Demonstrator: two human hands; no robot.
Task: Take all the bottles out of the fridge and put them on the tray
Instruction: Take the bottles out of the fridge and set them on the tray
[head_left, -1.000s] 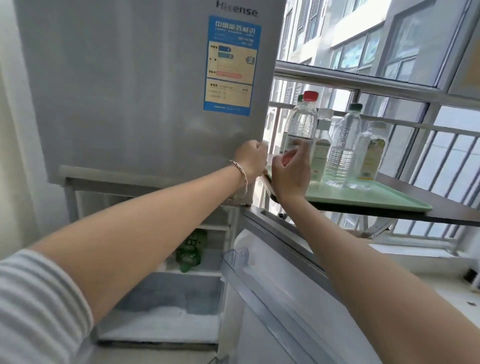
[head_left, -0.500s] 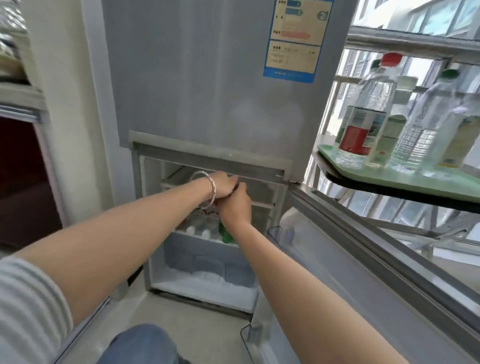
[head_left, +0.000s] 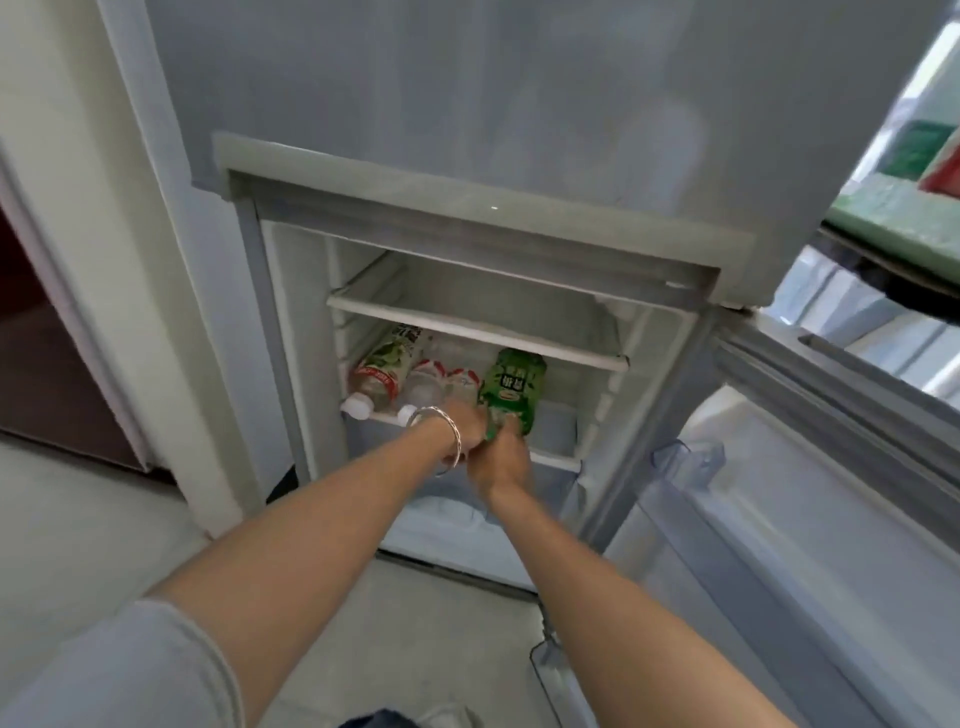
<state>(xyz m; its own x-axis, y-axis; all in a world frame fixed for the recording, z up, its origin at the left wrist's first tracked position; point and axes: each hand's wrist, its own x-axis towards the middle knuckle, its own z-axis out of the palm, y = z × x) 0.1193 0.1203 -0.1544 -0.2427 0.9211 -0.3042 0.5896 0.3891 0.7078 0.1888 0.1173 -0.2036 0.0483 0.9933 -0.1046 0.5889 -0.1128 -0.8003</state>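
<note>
Inside, the right hand (head_left: 501, 460) grips a cylindrical green-labelled plastic bottle (head_left: 514, 387).

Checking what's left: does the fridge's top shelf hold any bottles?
No, the top shelf is bare; the bottles lie on the shelf below it.

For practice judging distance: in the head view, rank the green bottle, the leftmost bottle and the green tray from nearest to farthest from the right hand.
1. The green bottle, right end of the shelf, its neck in the right hand.
2. The leftmost bottle, far left of that shelf.
3. The green tray, outside the fridge, upper right.
</note>
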